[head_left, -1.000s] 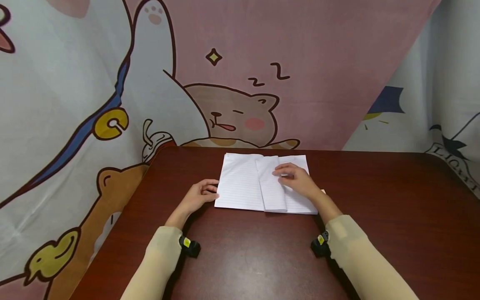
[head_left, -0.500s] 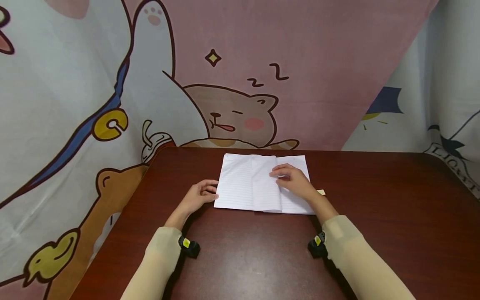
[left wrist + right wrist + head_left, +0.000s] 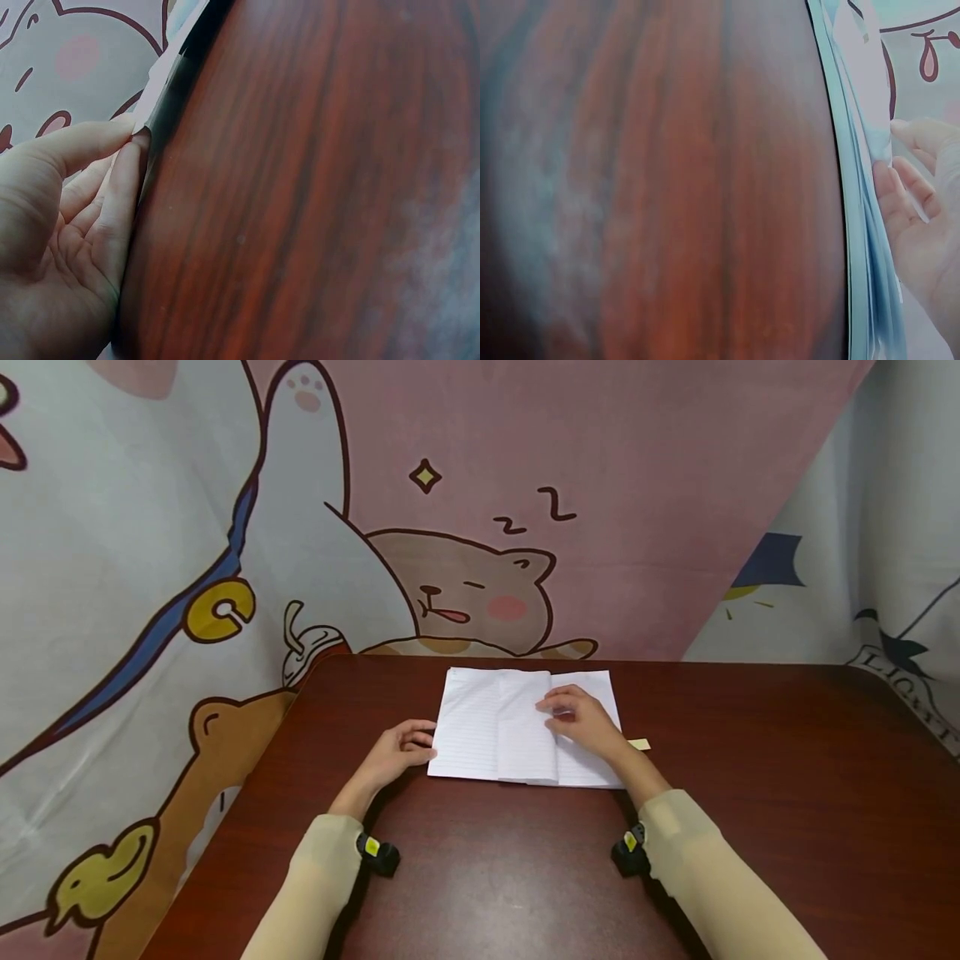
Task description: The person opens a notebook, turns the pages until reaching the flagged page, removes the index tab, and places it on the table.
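An open lined notebook (image 3: 465,727) lies on the table, with one leaf (image 3: 525,735) lying part-way over the left page. My left hand (image 3: 393,752) pinches the notebook's left edge; in the left wrist view the thumb (image 3: 94,141) and fingers meet at that edge. My right hand (image 3: 588,722) touches the leaf near its right side with curved fingertips, thumb and index finger apart. In the right wrist view the fingertips (image 3: 885,184) rest against the sheets, seen edge-on. What lies under the right palm is hidden.
The dark red wooden table (image 3: 510,877) extends all around the notebook. A pale yellow tab (image 3: 639,744) sticks out at the notebook's right side. A printed cartoon curtain (image 3: 637,510) hangs behind and along the left. Black wrist cameras sit under both sleeves.
The leaf has moved leftward across the left page and lies flatter. My right hand has shifted slightly left with it, uncovering the yellow tab. My left hand has stayed at the edge.
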